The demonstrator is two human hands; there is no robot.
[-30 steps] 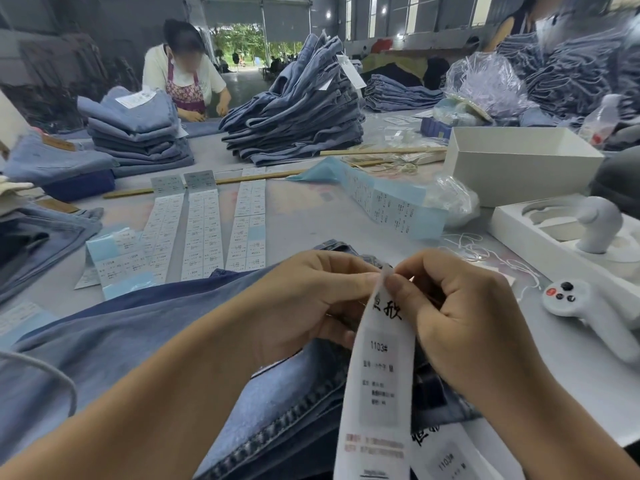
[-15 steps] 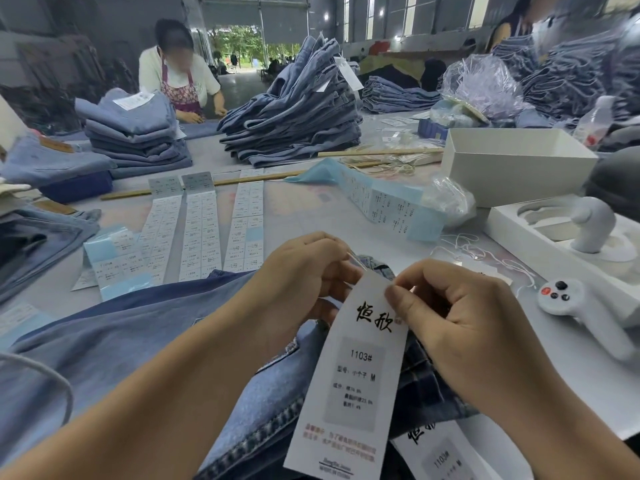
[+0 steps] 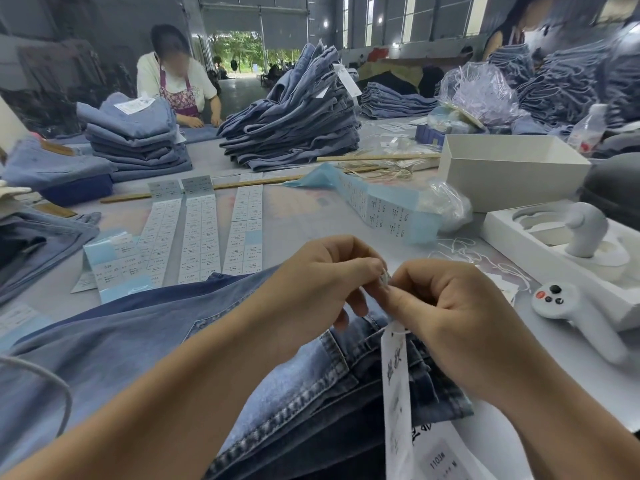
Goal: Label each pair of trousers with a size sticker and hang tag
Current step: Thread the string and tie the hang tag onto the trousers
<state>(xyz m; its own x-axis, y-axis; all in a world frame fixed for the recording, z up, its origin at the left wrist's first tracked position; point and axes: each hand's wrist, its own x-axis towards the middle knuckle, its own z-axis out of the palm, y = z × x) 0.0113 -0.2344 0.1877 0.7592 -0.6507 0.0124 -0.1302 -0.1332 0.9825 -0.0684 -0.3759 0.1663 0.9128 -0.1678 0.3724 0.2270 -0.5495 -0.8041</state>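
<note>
A pair of blue denim trousers (image 3: 145,344) lies flat in front of me, waistband toward the right. Above the waistband my left hand (image 3: 322,289) and my right hand (image 3: 446,317) meet fingertip to fingertip, both pinching the thin string of a white hang tag (image 3: 396,386). The tag hangs edge-on below my right hand, its print barely readable. A second printed tag (image 3: 440,459) lies under it near the bottom edge. Strips of size stickers (image 3: 199,233) lie on the table beyond the trousers.
Stacks of folded jeans (image 3: 294,126) stand at the back, with another person (image 3: 173,81) working behind them. A white box (image 3: 509,174), a tray with a white device (image 3: 585,237), a white controller (image 3: 568,306), loose strings (image 3: 460,247) and wooden sticks (image 3: 221,187) lie to the right and middle.
The hang tag has swung from facing me to hanging edge-on. Both hands have risen and closed together on its string above the waistband.
</note>
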